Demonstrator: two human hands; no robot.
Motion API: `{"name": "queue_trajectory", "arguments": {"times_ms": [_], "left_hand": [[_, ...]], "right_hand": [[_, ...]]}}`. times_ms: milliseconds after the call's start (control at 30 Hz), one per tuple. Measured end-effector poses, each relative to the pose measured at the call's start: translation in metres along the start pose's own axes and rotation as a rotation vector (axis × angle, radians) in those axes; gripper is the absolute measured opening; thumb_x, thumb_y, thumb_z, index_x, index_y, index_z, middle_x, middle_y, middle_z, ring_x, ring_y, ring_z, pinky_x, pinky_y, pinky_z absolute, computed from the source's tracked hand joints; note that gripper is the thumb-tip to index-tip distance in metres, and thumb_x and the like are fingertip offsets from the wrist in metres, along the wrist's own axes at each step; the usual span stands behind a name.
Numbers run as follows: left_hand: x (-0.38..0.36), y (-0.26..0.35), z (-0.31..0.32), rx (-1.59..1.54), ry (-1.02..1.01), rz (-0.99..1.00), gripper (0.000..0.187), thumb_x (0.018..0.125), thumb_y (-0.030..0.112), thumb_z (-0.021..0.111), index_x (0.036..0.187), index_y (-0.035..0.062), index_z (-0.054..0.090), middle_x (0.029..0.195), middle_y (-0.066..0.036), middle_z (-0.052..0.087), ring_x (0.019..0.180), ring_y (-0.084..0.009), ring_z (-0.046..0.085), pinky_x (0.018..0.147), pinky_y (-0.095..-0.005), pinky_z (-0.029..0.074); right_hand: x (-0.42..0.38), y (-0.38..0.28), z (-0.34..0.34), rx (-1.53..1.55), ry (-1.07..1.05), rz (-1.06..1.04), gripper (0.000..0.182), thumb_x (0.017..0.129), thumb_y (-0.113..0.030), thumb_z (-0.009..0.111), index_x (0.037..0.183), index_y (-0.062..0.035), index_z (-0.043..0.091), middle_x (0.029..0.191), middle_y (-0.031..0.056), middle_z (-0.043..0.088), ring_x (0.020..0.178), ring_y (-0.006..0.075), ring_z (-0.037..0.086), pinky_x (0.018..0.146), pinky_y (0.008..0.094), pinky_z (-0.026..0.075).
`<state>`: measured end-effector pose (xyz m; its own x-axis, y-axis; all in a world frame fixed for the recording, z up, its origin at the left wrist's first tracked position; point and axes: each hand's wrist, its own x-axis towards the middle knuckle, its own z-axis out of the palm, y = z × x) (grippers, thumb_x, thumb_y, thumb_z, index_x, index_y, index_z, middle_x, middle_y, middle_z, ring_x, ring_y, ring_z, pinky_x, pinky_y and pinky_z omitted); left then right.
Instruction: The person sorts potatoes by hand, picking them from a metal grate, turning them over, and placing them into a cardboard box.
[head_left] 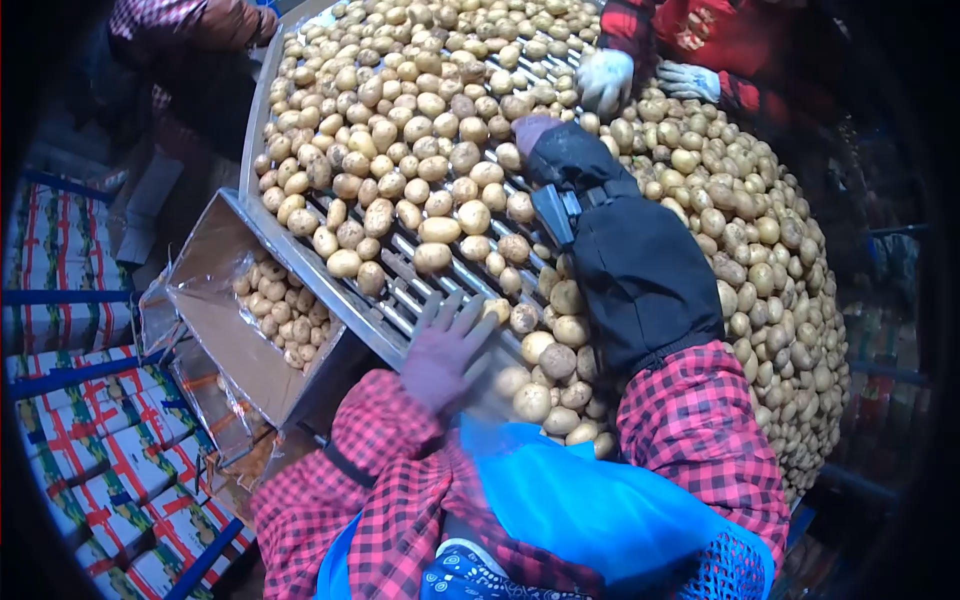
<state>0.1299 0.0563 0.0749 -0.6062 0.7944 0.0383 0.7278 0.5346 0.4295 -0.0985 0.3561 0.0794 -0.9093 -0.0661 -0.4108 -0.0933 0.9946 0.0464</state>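
My left hand [445, 350], in a purple-grey glove, lies with its fingers spread over the near end of the metal rollers [405, 290]. Its fingertips are close to a small yellowish potato [496, 310]. My right hand [540, 132], also gloved, reaches out among the potatoes [430, 105] at the far part of the roller table. A dark sleeve cover with a small strapped device hides its wrist and forearm, and its fingers cannot be made out. More potatoes [560, 370] lie bunched between my two arms, close to my body.
Left of the table's metal edge [300, 265] stands a lined cardboard box [230, 350] part-filled with potatoes. A large potato heap [780, 280] rises on the right. A co-worker's white-gloved hands [605, 80] are at the far side; another person [190, 50] stands far left. Printed boxes [130, 460] are stacked lower left.
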Motion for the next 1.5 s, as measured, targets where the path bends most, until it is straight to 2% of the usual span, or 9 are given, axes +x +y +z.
{"name": "queue_trajectory", "arguments": {"times_ms": [67,400,533,800,867,1000,1133,1333,1500], "left_hand": [[0.007,-0.005,0.016,0.013,-0.011,-0.079,0.059,0.085,0.033,0.066,0.139,0.0155,0.050,0.143,-0.015,0.047,0.135,-0.0393,0.039,0.116,-0.0534,0.024],[-0.015,-0.075,-0.013,0.305,0.339,-0.433,0.040,0.082,0.024,0.066,0.120,0.0094,0.062,0.131,-0.012,0.055,0.125,-0.0339,0.045,0.111,-0.0525,0.029],[-0.040,-0.069,-0.018,0.225,0.394,-0.439,0.042,0.083,0.021,0.066,0.123,0.0091,0.062,0.130,-0.012,0.056,0.123,-0.0339,0.047,0.109,-0.0510,0.031],[-0.055,-0.062,-0.021,-0.043,0.525,-0.362,0.040,0.086,0.014,0.062,0.126,0.0090,0.063,0.131,-0.014,0.058,0.120,-0.0356,0.051,0.106,-0.0472,0.037],[-0.051,-0.062,-0.021,-0.087,0.558,-0.378,0.041,0.086,0.013,0.062,0.126,0.0105,0.063,0.128,-0.014,0.059,0.119,-0.0353,0.053,0.105,-0.0464,0.038],[-0.048,-0.057,-0.026,-0.102,0.612,-0.350,0.035,0.086,0.010,0.061,0.121,0.0074,0.065,0.124,-0.015,0.062,0.115,-0.0347,0.056,0.103,-0.0454,0.041],[-0.050,-0.049,-0.023,-0.266,0.624,-0.343,0.034,0.090,0.012,0.060,0.123,0.0060,0.064,0.125,-0.016,0.063,0.119,-0.0325,0.057,0.104,-0.0408,0.043],[-0.032,-0.016,-0.041,-1.337,0.448,-0.522,0.038,0.100,0.023,0.052,0.133,0.0048,0.059,0.129,-0.014,0.060,0.123,-0.0242,0.056,0.104,-0.0319,0.043],[-0.014,-0.015,-0.012,-2.489,0.161,-0.536,0.077,0.097,0.055,0.050,0.154,0.0097,0.024,0.142,-0.015,0.046,0.124,-0.0317,0.051,0.104,-0.0503,0.043]], "right_hand": [[-0.026,-0.004,-0.024,-0.103,0.003,-0.190,0.059,0.067,-0.026,0.077,0.120,-0.0041,0.064,0.116,0.0210,0.067,0.112,0.0336,0.063,0.094,0.0428,0.051],[-0.022,0.024,0.019,0.184,0.055,0.039,0.049,0.078,-0.026,0.064,0.124,-0.0091,0.062,0.115,0.0201,0.067,0.108,0.0347,0.064,0.093,0.0420,0.050],[-0.074,0.031,-0.013,0.356,0.350,0.009,0.044,0.077,-0.036,0.066,0.114,-0.0107,0.068,0.101,0.0176,0.070,0.094,0.0325,0.068,0.083,0.0413,0.053],[-0.174,-0.027,0.006,0.047,0.103,-0.121,0.029,0.080,-0.033,0.065,0.094,-0.0090,0.066,0.100,0.0162,0.067,0.094,0.0345,0.065,0.079,0.0454,0.052],[-0.151,-0.050,0.022,-0.146,-0.220,-0.065,0.029,0.077,-0.027,0.069,0.097,-0.0070,0.065,0.107,0.0160,0.066,0.101,0.0317,0.065,0.084,0.0433,0.052],[-0.148,-0.068,0.028,-0.096,-0.118,-0.321,0.028,0.066,-0.022,0.079,0.088,-0.0047,0.074,0.089,0.0172,0.072,0.089,0.0297,0.071,0.075,0.0428,0.055],[-0.120,-0.062,0.056,-0.112,-0.340,-0.059,0.032,0.077,-0.017,0.068,0.107,-0.0063,0.068,0.106,0.0162,0.070,0.103,0.0304,0.068,0.082,0.0440,0.055],[-0.128,-0.056,0.060,-0.044,-0.122,-0.069,0.028,0.077,-0.020,0.065,0.104,-0.0106,0.068,0.100,0.0152,0.069,0.097,0.0331,0.068,0.078,0.0451,0.054],[-0.199,-0.112,0.023,0.327,0.239,-0.417,0.024,0.069,-0.020,0.070,0.088,-0.0081,0.064,0.086,0.0146,0.064,0.084,0.0357,0.065,0.071,0.0471,0.052]]}}
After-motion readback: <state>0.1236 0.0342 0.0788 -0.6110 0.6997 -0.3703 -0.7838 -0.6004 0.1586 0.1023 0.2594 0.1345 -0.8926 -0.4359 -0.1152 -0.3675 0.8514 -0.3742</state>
